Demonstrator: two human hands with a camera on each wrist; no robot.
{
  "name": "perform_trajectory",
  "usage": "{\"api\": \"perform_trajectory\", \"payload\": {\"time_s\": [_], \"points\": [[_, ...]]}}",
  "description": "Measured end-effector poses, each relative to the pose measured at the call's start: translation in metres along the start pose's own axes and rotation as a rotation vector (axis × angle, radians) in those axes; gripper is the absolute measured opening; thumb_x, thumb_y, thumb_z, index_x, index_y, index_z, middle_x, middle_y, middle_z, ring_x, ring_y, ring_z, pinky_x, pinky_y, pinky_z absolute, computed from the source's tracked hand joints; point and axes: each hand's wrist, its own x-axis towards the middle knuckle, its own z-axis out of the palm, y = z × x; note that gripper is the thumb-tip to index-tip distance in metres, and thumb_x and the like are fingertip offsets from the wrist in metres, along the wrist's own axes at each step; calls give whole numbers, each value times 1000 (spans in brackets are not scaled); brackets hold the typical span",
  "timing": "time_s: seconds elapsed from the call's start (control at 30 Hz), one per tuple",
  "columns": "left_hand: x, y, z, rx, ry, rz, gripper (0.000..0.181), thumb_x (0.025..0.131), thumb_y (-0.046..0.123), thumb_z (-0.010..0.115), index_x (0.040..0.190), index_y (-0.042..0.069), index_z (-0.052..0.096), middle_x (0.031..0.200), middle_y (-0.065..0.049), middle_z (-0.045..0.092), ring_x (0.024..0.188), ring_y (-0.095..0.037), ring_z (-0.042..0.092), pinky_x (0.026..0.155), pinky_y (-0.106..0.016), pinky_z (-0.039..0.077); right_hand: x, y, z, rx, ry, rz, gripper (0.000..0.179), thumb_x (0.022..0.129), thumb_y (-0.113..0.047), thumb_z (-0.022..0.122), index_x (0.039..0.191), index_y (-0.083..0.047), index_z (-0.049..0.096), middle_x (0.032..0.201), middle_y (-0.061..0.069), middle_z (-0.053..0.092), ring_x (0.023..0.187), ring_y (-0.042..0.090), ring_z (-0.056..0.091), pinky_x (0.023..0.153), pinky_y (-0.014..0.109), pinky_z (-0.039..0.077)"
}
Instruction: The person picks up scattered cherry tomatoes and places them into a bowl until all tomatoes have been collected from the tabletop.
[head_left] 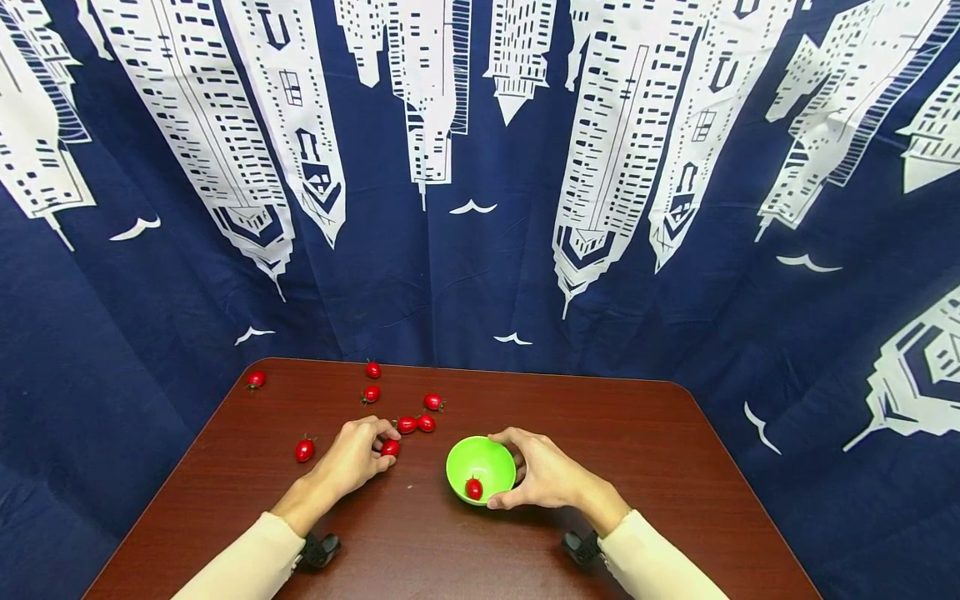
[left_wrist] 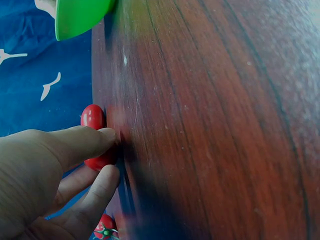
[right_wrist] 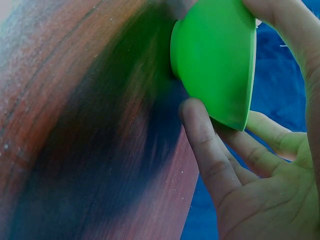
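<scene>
Left grip [head_left: 356,454] pinching tomato [head_left: 389,448], right grip [head_left: 547,471] clasping green bowl [head_left: 482,456] (another tomato [head_left: 474,489] inside)

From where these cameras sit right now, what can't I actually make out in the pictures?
Cherry tomato at the left hand: partly hidden by the fingers, head view.
Right hand: some fingertips hidden behind the green bowl, head view.
Bowl's inside: hidden by its outer wall, right wrist view.
Much of the bowl: cut off by the top edge, left wrist view.
Near edge of the brown table: cut off by the bottom edge, head view.
</scene>
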Motion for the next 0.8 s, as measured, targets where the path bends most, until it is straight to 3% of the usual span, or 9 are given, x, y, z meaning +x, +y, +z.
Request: {"api": "perform_trajectory", "payload": {"time_s": [0.33,0.57,0.8], "points": [[0,2,0,-5,-2,-41,30,84,-4,100,108,7,86,97,-3,77,85,-13,77,77,-24,66,0,-2,0,-3,-2,2,94,80,-31,110,156,-1,63,140,13,76,99,12,82,83,21,70],[0,0,2,-9,10,-27,30,84,-4,101,108,7,86,97,-2,77,84,-13,77,76,-24,66,0,-1,0,-2,-3,1,93,81,-30,109,156,-1,63,141,14,76,98,9,82,84,26,72],[0,0,1,-14,13,-8,30,84,-5,99,109,6,86,98,-4,78,83,-14,77,75,-23,66,0,-1,0,-5,1,8,93,81,-31,109,156,-2,63,141,12,76,97,9,82,83,22,70]]}}
